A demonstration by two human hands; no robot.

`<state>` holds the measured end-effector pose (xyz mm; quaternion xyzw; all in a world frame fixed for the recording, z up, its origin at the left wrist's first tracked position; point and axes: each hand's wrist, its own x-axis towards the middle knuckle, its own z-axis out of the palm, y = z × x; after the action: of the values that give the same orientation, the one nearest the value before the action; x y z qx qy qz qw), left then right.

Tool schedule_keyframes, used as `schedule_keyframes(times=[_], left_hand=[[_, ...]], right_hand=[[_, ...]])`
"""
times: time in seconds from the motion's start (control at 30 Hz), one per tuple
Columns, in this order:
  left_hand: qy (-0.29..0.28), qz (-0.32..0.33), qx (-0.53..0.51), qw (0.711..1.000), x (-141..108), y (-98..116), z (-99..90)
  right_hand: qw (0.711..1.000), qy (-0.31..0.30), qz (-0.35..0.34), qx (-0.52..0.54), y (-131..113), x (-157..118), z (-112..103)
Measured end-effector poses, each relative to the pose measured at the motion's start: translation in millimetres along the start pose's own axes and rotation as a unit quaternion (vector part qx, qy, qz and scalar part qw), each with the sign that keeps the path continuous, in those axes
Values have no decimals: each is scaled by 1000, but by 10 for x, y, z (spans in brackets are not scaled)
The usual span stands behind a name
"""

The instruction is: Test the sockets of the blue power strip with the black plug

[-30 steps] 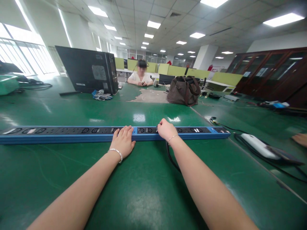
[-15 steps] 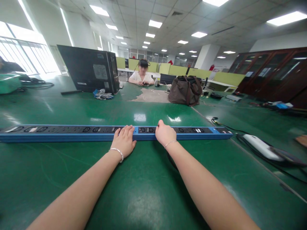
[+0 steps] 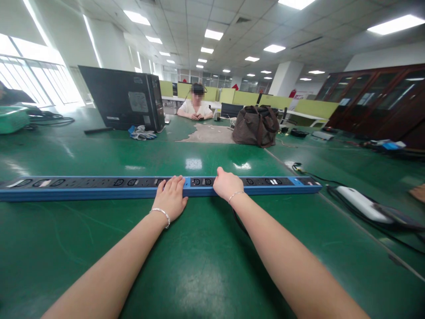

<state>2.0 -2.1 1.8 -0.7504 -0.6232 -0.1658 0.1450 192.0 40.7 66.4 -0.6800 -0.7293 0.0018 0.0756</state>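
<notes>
Two hands at work on a power strip. Nearest, a black cable (image 3: pixel 239 223) shows beneath the right wrist. The right hand (image 3: pixel 228 184) is curled closed over the strip (image 3: pixel 99 194), apparently on the cable's end; any plug is hidden in the fingers. The left hand (image 3: pixel 171 195) lies with fingers extended across the strip, just left of its middle, seemingly bracing it. The strip lies crosswise on the green table (image 3: pixel 186 266), sockets upward. The step in hand is judged to be fitting or freeing a plug; the next move would call for a straight push or pull, with the strip held firm. The right hand itself obscures the socket concerned. Beyond the strip's right end lies a white device (image 3: pixel 363 204) with cords; farther off are gloves (image 3: pixel 142 133), a bag (image 3: pixel 255 126), a computer (image 3: pixel 122 97) and a seated person (image 3: pixel 195 108), all well clear of the hands.
</notes>
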Motion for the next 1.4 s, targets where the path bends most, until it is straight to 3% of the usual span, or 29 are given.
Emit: schedule_keyframes(times=[0.3,0.63,0.9,1.07,1.4], left_hand=[[5,1,2,1000,-5,5,7],[5,0,4,1000,-1,12,7],[5,-2,1,1000,-5,1,28],[13,-3,4,1000,-1,9,25],[15,-8,1,1000,13,18,4]], right_hand=[[999,40,-7,-20,-20,-103,96],[998,47,21,-20,-42,-142,58],[998,59,34,12,-33,-148,92],[994,43,49,84,25,-119,110],[984,73,61,151,58,-120,162]])
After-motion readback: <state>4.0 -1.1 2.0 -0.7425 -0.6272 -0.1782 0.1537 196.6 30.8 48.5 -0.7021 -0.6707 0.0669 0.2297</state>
